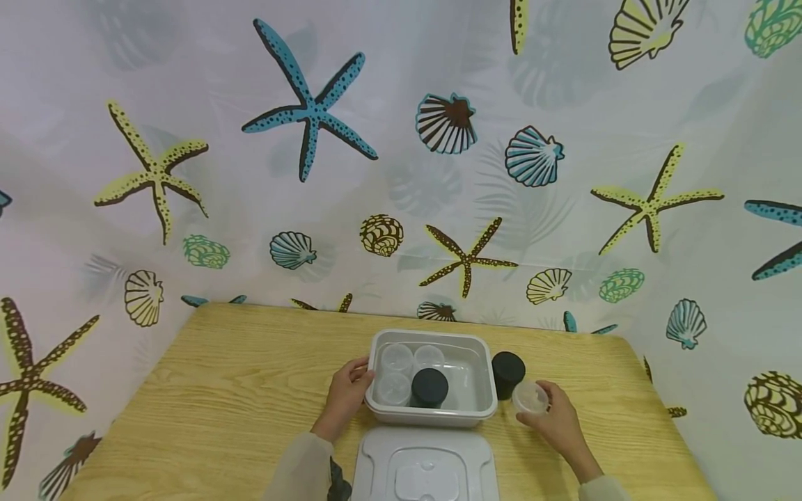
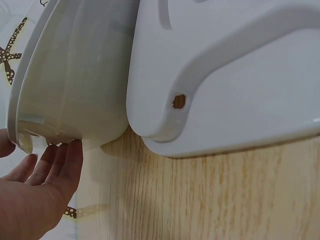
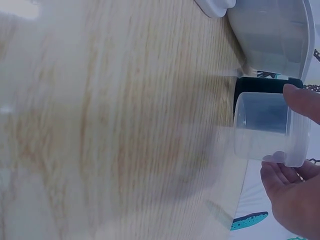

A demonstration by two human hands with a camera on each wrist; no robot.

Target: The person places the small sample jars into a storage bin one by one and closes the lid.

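Observation:
A white rectangular plastic tub (image 1: 486, 376) stands on the table. Inside its left part are several clear round plastic jars (image 1: 397, 357), with a black-lidded jar (image 1: 429, 387) beside them. My left hand (image 1: 348, 390) holds the tub's left rim, its fingers (image 2: 73, 162) under the edge from outside. To the right of the tub, my right hand (image 1: 555, 416) pinches a clear plastic jar (image 3: 262, 127) between thumb and fingers. That jar overlaps a second black jar (image 1: 508, 374) in the right wrist view; this one stands just outside the tub's right wall.
The tub's white lid (image 1: 426, 466) lies in front of it, near the table's front edge. Behind and at both sides of the wooden table (image 1: 250, 362) hangs a white curtain (image 1: 388, 181) printed with starfish and shells.

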